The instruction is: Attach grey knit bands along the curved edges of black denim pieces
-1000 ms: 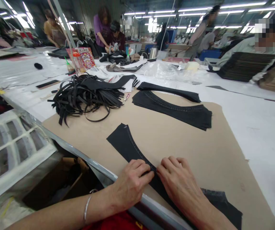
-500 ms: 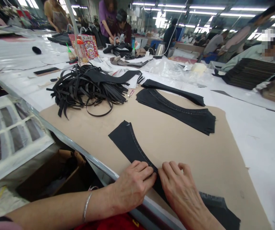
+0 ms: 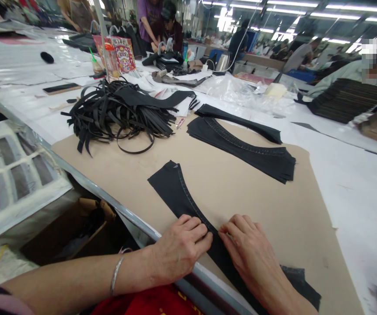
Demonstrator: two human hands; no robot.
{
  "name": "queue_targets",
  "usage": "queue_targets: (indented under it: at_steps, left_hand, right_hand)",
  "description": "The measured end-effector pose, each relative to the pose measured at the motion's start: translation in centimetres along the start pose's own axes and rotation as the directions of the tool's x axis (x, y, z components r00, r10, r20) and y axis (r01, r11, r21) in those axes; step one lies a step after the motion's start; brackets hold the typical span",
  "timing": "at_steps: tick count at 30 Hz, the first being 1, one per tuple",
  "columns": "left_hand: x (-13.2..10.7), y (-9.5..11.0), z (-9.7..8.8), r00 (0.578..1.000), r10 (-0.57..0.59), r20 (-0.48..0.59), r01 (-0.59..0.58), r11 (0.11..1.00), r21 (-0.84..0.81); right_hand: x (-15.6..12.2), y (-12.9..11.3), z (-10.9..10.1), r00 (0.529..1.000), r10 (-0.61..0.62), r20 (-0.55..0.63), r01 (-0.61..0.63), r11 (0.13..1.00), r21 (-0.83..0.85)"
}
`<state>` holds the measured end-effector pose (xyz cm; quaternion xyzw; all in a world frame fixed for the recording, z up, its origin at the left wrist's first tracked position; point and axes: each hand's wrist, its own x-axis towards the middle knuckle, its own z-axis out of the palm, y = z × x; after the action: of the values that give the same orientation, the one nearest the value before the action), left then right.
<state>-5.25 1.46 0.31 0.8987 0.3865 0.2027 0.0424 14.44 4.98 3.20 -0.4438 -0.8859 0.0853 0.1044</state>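
Note:
A curved black panel (image 3: pixel 170 188), fabric or thin leather, lies across the tan board (image 3: pixel 303 218) in front of me. Along its inner curve runs a narrow folded edge with small pleats. My left hand (image 3: pixel 183 249) has its fingers closed on that edge near the middle of the panel. Just to the right, my right hand (image 3: pixel 250 247) pinches the same edge, thumb and fingertips together. The panel's near end passes under my right hand and forearm, partly hidden. Farther back lies a stack of similar black panels (image 3: pixel 241 148), with narrower black pieces (image 3: pixel 237 122) behind it.
A tangled heap of black strips (image 3: pixel 109 116) sits at the board's far left. The table's metal edge (image 3: pixel 125 216) runs close by my left arm, with a cardboard box (image 3: pixel 66 236) below. At right, a co-worker is behind a tall black stack (image 3: pixel 349 100).
My right hand has shifted slightly right, widening the gap between my hands and showing more of the panel there. My left hand stays on the edge. The view has tilted a little.

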Motion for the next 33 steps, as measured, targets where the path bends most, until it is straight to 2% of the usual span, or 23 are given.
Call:
queue_targets:
  at_steps: [4,8,15,23,27,33]
  left_hand:
    - [0.0,0.0,0.0,1.0,0.004,0.014,-0.005,1.0,0.01]
    - [0.0,0.0,-0.2,0.999,-0.007,0.031,0.008,1.0,-0.007]
    - [0.0,0.1,-0.1,1.0,-0.024,-0.005,0.024,0.999,-0.036]
    - [-0.1,0.1,0.0,1.0,-0.025,-0.004,0.025,0.999,-0.048]
    - [-0.1,0.1,0.0,1.0,-0.026,0.006,0.026,0.999,-0.045]
    - [0.1,0.2,-0.2,0.999,-0.023,0.04,0.023,1.0,-0.02]
  right_hand:
    - [0.3,0.5,-0.4,0.988,0.108,0.107,-0.125,0.979,0.159]
    - [0.7,0.8,-0.9,0.971,0.163,0.177,-0.196,0.963,0.188]
    - [0.5,-0.3,-1.4,0.996,-0.008,0.084,0.011,0.999,-0.033]
    - [0.9,-1.3,-0.8,0.988,-0.15,0.028,0.152,0.949,-0.278]
    - [0.8,-1.3,-0.5,0.984,-0.178,0.017,0.175,0.935,-0.31]
    - [0.7,-0.8,-0.6,0.997,-0.073,0.041,0.08,0.978,-0.195]
